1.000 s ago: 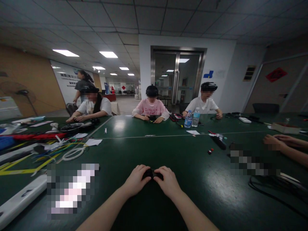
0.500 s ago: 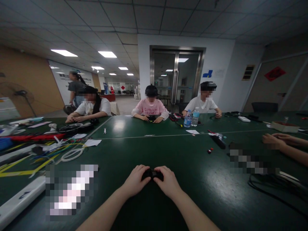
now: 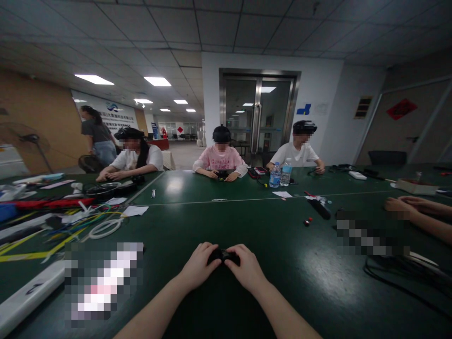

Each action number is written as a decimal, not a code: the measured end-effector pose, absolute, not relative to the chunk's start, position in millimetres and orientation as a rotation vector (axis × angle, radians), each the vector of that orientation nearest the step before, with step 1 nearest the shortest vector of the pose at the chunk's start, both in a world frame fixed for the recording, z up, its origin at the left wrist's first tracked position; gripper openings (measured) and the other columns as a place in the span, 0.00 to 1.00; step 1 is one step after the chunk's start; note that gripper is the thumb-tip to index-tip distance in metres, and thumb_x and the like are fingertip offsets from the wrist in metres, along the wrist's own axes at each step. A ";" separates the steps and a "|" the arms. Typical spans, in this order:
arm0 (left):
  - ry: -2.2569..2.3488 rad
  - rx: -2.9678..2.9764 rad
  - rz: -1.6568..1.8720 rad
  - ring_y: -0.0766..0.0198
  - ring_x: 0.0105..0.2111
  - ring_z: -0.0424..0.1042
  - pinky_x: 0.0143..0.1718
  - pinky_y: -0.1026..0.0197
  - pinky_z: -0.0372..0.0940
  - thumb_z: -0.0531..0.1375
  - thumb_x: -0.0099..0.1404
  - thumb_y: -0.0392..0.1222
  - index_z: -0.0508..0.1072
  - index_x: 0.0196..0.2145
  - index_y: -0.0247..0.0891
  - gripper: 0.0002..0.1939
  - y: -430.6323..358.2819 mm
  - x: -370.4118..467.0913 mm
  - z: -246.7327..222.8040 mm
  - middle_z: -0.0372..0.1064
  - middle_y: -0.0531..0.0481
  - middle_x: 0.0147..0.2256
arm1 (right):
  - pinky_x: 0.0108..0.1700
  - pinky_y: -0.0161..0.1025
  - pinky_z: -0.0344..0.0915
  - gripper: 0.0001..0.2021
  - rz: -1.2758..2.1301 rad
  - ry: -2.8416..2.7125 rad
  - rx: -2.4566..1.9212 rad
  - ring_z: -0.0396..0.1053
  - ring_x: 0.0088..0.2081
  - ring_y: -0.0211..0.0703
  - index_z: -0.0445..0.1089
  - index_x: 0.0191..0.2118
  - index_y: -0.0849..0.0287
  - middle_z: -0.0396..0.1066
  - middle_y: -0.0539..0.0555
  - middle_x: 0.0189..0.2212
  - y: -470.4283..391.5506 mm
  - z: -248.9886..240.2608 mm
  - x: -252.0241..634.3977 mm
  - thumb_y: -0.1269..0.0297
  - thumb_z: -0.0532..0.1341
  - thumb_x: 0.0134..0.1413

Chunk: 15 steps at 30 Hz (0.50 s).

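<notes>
My left hand (image 3: 201, 263) is closed around the left end of a small dark black object (image 3: 223, 254), low in the middle of the head view. The other end is gripped by my right hand (image 3: 246, 264), fingers curled over the top. Both thumbs come close together at its near side. Only the glossy middle of the object shows between my hands, and the fingers hide the rest, so its kind is unclear. It is at or just above the green table (image 3: 197, 223).
At left lie a white power strip (image 3: 31, 294), a coiled white cable (image 3: 105, 229) and tangled wires. Two water bottles (image 3: 280, 174) stand across the table. A black cable (image 3: 399, 287) lies at right. People sit opposite, and another person's hands (image 3: 406, 207) rest at right.
My hands keep nearly the same grip and place on the black object. In the background at left, a walking person has moved further left. The view has shifted very slightly.
</notes>
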<state>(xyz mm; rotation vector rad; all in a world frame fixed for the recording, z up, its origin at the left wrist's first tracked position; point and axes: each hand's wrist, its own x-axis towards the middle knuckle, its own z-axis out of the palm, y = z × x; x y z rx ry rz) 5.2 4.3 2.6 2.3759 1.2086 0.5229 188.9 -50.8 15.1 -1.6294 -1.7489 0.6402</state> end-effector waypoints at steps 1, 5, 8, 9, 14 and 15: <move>1.207 2.375 0.513 0.57 0.49 0.61 0.51 0.56 0.57 0.52 0.62 0.51 0.64 0.52 0.40 0.23 4.0 5.2 3.2 0.63 0.45 0.48 | 0.49 0.42 0.60 0.12 0.647 -1.747 -1.632 0.65 0.47 0.43 0.68 0.42 0.50 0.66 0.49 0.44 -50.8 15.0 188.8 0.61 0.58 0.49; 1.202 2.386 0.494 0.58 0.48 0.61 0.50 0.56 0.57 0.53 0.62 0.50 0.65 0.50 0.41 0.21 2.8 5.0 6.0 0.63 0.47 0.48 | 0.48 0.41 0.60 0.13 0.657 -1.740 -1.658 0.64 0.47 0.43 0.68 0.43 0.50 0.66 0.49 0.44 -52.1 16.8 188.2 0.60 0.58 0.50; 1.173 2.405 0.509 0.58 0.48 0.61 0.50 0.56 0.57 0.54 0.61 0.48 0.66 0.49 0.41 0.19 1.9 4.4 7.5 0.63 0.47 0.48 | 0.48 0.42 0.60 0.12 0.635 -1.756 -1.672 0.65 0.46 0.44 0.69 0.42 0.51 0.66 0.50 0.43 -53.0 19.3 187.5 0.60 0.58 0.49; 1.162 2.409 0.516 0.58 0.48 0.61 0.50 0.56 0.57 0.54 0.62 0.48 0.66 0.49 0.41 0.19 1.6 4.2 7.8 0.63 0.47 0.48 | 0.48 0.42 0.60 0.12 0.634 -1.761 -1.677 0.65 0.46 0.44 0.69 0.41 0.51 0.67 0.50 0.43 -53.3 20.0 187.3 0.60 0.58 0.49; 1.174 2.395 0.497 0.58 0.49 0.61 0.51 0.56 0.57 0.54 0.62 0.49 0.65 0.50 0.42 0.19 0.0 4.2 9.6 0.63 0.47 0.49 | 0.48 0.41 0.61 0.11 0.679 -1.746 -1.711 0.64 0.46 0.44 0.70 0.41 0.51 0.66 0.50 0.44 -53.6 21.9 186.6 0.61 0.57 0.50; 1.179 2.391 0.492 0.58 0.49 0.61 0.51 0.56 0.57 0.55 0.61 0.48 0.64 0.50 0.42 0.20 -0.3 4.5 10.1 0.63 0.47 0.49 | 0.48 0.41 0.61 0.11 0.675 -1.744 -1.715 0.64 0.46 0.44 0.70 0.41 0.51 0.66 0.50 0.44 -53.5 21.9 186.5 0.61 0.57 0.50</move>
